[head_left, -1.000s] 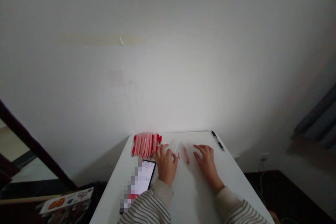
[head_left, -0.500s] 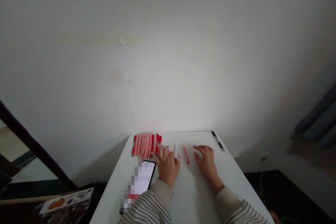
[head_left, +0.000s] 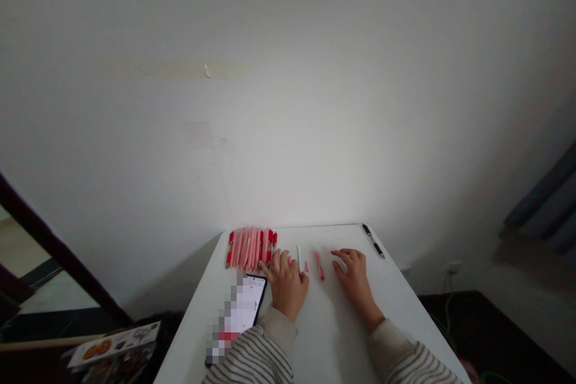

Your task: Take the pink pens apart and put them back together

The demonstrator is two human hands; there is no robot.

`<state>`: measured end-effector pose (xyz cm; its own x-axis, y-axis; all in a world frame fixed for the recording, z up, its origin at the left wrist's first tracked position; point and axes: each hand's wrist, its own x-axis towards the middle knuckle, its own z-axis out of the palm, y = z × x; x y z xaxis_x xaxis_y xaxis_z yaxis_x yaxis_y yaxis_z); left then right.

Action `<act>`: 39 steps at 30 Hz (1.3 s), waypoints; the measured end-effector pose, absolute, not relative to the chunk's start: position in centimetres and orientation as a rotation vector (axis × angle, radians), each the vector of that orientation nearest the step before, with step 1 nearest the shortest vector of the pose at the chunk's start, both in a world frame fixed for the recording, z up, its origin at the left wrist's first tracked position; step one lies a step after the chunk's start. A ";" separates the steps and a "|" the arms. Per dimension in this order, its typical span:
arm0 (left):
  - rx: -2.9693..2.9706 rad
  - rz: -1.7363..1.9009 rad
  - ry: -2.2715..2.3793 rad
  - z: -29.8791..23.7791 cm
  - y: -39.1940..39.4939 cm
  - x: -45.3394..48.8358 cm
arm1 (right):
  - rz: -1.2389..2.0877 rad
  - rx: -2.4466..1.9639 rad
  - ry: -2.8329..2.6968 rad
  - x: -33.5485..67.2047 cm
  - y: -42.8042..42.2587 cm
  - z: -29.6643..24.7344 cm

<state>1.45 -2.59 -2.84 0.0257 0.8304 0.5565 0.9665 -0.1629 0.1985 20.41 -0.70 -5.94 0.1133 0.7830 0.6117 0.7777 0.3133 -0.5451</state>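
Observation:
My left hand rests on the table with its fingers spread, beside a pile of pink and red pens. Just beyond its fingers lie a thin white pen refill and a small pink piece. Another bit of pink shows between the fingers, partly hidden. A pink pen barrel with a red lower part lies between my hands. To its right is my right hand, fingers apart and holding nothing, not touching the barrel.
A phone with a lit screen lies left of my left hand, partly under the sleeve. A black pen lies by the right edge of the white table. The wall stands behind. A printed package is low at left.
Both hands stay almost still. The white refill has tilted slightly, its far end shifting a little to the left.

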 end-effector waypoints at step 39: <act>-2.025 -0.650 -1.972 -2.6 -6.8 -0.2 | 0.041 -1.547 -1.706 20.3 -0.6 -5.6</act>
<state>-0.24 -6.76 -2.65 -0.0101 0.8823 0.4706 0.9892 -0.0599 0.1335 20.28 -0.64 -5.59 0.0839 0.8434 0.5306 0.8168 0.2468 -0.5215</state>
